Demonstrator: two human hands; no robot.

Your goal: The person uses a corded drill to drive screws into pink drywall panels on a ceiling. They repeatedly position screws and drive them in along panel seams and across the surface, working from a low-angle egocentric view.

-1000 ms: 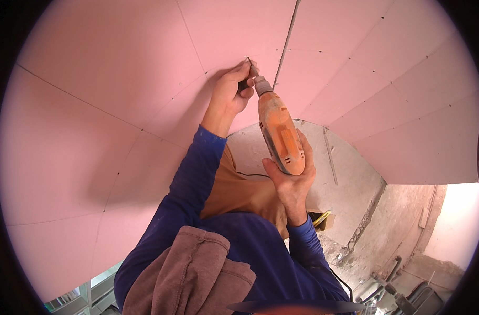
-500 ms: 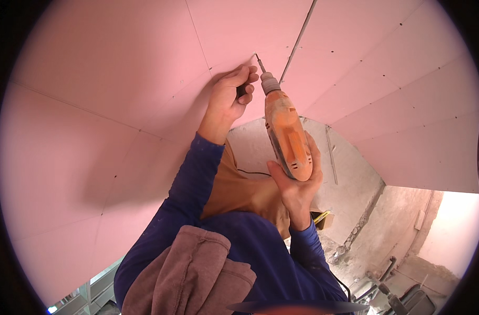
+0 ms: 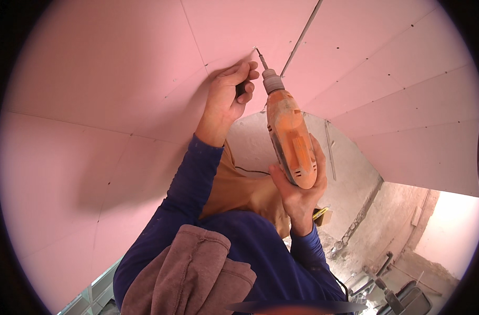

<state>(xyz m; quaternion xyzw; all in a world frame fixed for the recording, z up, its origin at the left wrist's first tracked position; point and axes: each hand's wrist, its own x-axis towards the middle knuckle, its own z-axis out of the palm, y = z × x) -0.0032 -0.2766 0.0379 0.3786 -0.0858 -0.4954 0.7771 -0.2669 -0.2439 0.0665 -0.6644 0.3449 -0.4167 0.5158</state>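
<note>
Gripping orange drill w/ right hand, clamped round its back end, can't see its underside tho. Pointing bit up at pink board, too tiny at tip to tell abt contact. Got left hand half curled just beside bit; can't tell if holding smth dark or just shadow. Can barely make out box, mostly hidden behind right wrist.

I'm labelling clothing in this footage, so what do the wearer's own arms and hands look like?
Both arms wear long, dark blue sleeves. The left sleeve is creased, with a few pale specks near its cuff; the right sleeve is bunched in folds near the wrist. The left hand and right hand are without gloves.
</note>
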